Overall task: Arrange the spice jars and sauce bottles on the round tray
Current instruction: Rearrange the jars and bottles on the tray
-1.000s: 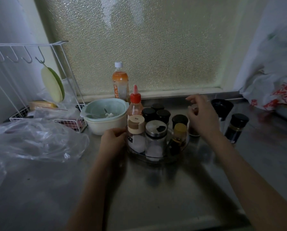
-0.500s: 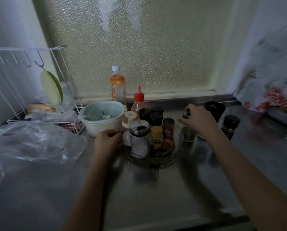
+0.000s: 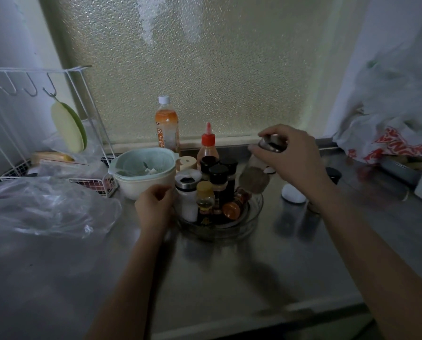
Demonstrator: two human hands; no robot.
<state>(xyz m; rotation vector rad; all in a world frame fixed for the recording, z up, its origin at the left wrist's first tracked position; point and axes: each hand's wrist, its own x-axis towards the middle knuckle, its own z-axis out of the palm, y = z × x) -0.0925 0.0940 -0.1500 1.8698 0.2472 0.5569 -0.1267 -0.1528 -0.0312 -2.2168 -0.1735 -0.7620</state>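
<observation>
Round tray point(image 3: 252, 218) at frame ctr approx half full w/ upright jars, one orange-lidded jar point(image 3: 232, 209) tipped over; R hand point(image 3: 292, 155) clamped on pepper jar point(image 3: 254, 179) above tray's right rim, L hand point(image 3: 156, 207) gripping left rim; black-capped bottle point(image 3: 333, 174) still off-tray, ctr-right.

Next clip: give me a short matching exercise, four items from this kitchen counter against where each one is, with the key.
Items:
1. metal-capped jar
2. red-capped sauce bottle
3. pale green bowl
4. left hand

Places:
A. on the round tray's left rim
B. on the counter left of the tray
C. at the tray's back
D. held by the right hand above the tray

Pairs: 1-D, 2-C, 3-B, 4-A
</observation>
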